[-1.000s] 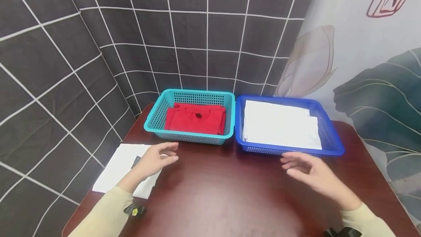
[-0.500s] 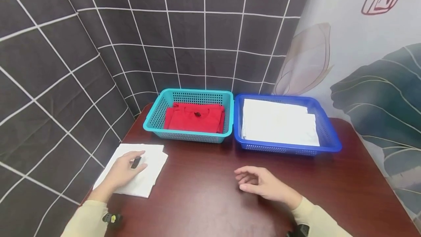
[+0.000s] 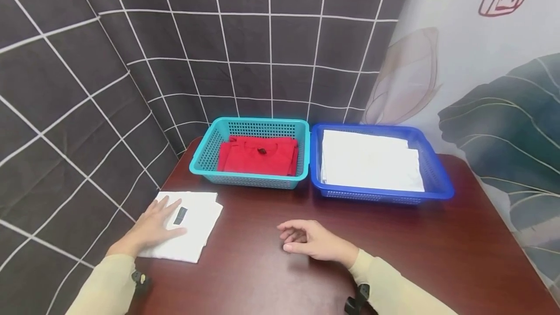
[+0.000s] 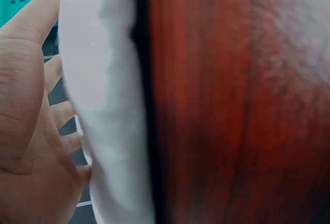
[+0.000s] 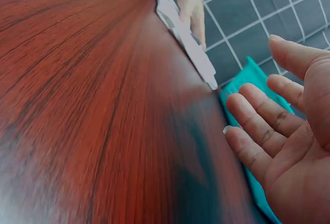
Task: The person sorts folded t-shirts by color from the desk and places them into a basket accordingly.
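Observation:
At the table's left side lies a folded white cloth stack point(image 3: 192, 225) with a small dark grey patch point(image 3: 180, 216) on top. My left hand point(image 3: 153, 225) rests over its left part, fingers spread and thumb pointing right. The left wrist view shows the white folds point(image 4: 103, 79) close beside the palm point(image 4: 31, 121). Over the middle of the table, my right hand point(image 3: 312, 241) is held with loosely bent fingers and nothing in it. The right wrist view has that hand point(image 5: 289, 136) palm in sight, with the white stack point(image 5: 191, 48) and my left hand beyond.
A teal basket point(image 3: 251, 180) at the back holds folded red garments point(image 3: 262, 159). Right beside it, a blue basket point(image 3: 437, 193) contains folded white cloth point(image 3: 372, 162). The dark red wooden table point(image 3: 249, 276) has a dark gridded curtain point(image 3: 245, 38) behind it.
My left hand has moved left, from above the stack's right side to its left part, fingers now spread. My right hand has swung left from near the blue basket to mid-table.

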Demonstrator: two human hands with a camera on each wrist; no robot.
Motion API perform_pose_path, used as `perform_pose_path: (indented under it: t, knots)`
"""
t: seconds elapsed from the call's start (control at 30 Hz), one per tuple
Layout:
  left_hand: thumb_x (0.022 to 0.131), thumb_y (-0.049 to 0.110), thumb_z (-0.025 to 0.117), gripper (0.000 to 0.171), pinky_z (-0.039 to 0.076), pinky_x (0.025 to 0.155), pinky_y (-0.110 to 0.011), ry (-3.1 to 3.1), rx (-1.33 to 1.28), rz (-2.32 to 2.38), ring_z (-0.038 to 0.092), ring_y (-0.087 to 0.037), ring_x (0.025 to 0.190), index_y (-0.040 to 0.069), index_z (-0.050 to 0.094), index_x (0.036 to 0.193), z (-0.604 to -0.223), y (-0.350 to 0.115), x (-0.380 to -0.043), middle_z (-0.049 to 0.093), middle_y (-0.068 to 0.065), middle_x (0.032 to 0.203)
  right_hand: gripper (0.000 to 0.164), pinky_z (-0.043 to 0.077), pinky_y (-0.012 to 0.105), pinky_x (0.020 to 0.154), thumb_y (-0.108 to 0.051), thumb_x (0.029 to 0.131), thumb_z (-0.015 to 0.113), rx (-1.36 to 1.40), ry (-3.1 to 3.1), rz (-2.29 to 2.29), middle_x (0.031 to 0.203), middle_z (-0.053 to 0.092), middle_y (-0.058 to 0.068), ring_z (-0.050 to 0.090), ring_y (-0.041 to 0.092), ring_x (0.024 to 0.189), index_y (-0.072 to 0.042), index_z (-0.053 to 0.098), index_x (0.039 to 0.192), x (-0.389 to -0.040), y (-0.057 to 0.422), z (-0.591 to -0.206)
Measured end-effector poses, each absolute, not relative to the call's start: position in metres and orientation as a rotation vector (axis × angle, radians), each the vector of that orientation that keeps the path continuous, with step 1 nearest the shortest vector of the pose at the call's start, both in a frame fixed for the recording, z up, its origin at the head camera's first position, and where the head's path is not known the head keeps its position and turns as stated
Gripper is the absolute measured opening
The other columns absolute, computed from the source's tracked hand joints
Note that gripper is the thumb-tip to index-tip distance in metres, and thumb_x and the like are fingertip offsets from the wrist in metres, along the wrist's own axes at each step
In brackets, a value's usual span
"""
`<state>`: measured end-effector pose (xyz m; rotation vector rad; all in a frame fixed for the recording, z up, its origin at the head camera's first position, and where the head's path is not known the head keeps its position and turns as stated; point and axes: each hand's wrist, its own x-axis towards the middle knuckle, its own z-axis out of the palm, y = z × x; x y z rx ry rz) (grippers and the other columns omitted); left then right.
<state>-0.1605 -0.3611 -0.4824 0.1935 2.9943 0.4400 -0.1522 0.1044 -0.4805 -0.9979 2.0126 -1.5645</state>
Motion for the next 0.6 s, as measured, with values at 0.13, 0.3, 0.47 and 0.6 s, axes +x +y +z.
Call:
perform_pose_path:
  t: [0.13, 0.3, 0.47, 0.6]
  knots:
    - [0.075, 0.07, 0.064, 0.098, 0.011, 0.098, -0.077, 2.997, 0.193, 0.428, 0.009, -0.056, 0.137, 0.013, 0.034, 0.149, -0.488, -0.361, -0.16, 0.018, -0.031, 0.153, 0.047, 0.053, 0.029, 0.085, -0.016, 0.09, 0.069, -0.987, 2.024, -1.54, 0.11, 0.066, 0.021, 0.064, 0.025, 0.102, 0.005, 0.054, 0.129, -0.155, 0.092, -0.482]
    - [0.076, 0.07, 0.062, 0.098, 0.01, 0.098, -0.077, 3.003, 0.194, 0.417, 0.008, -0.056, 0.137, 0.014, 0.032, 0.15, -0.493, -0.359, -0.156, 0.016, -0.031, 0.153, 0.047, 0.053, 0.037, 0.088, -0.009, 0.089, 0.069, -0.992, 2.034, -1.532, 0.112, 0.065, 0.021, 0.063, 0.033, 0.103, 0.005, 0.053, 0.13, -0.158, 0.076, -0.483]
    - [0.076, 0.069, 0.063, 0.097, 0.01, 0.098, -0.078, 3.004, 0.201, 0.431, 0.008, -0.056, 0.137, 0.014, 0.033, 0.15, -0.495, -0.35, -0.153, 0.015, -0.029, 0.154, 0.047, 0.051, 0.043, 0.09, -0.01, 0.089, 0.069, -1.006, 2.072, -1.521, 0.114, 0.065, 0.019, 0.063, 0.035, 0.104, 0.003, 0.054, 0.131, -0.159, 0.065, -0.483]
    - [0.076, 0.07, 0.062, 0.097, 0.01, 0.098, -0.078, 3.003, 0.22, 0.43, 0.007, -0.055, 0.138, 0.015, 0.033, 0.15, -0.496, -0.338, -0.153, 0.015, -0.028, 0.155, 0.046, 0.05, 0.037, 0.092, -0.016, 0.09, 0.069, -1.025, 2.108, -1.501, 0.117, 0.065, 0.017, 0.063, 0.03, 0.106, 0.001, 0.055, 0.13, -0.161, 0.06, -0.483]
